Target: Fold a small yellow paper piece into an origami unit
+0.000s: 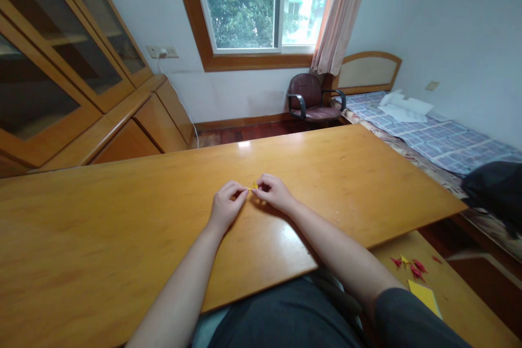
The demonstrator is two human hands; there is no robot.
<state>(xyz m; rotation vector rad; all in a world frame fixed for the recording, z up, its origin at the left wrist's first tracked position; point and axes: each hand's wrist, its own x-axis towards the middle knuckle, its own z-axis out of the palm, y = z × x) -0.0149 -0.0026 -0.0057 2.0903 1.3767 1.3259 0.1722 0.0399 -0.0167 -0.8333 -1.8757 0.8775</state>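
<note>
Above the middle of the wooden table (122,217), my two hands meet at a small folded piece of yellow paper (255,185). My left hand (225,204) pinches its left end between thumb and fingertips. On the other side, my right hand (275,191) has its thumb and fingers closed on the same piece. Fingers cover much of the paper, so its exact shape is hard to make out.
On a lower wooden surface at the right lie several small red folded-paper figures (416,270), a yellow one (404,260) and yellow paper sheets (424,298). A chair (305,95), a bed (444,136), a black bag (495,190) and a cabinet (118,125) surround the table.
</note>
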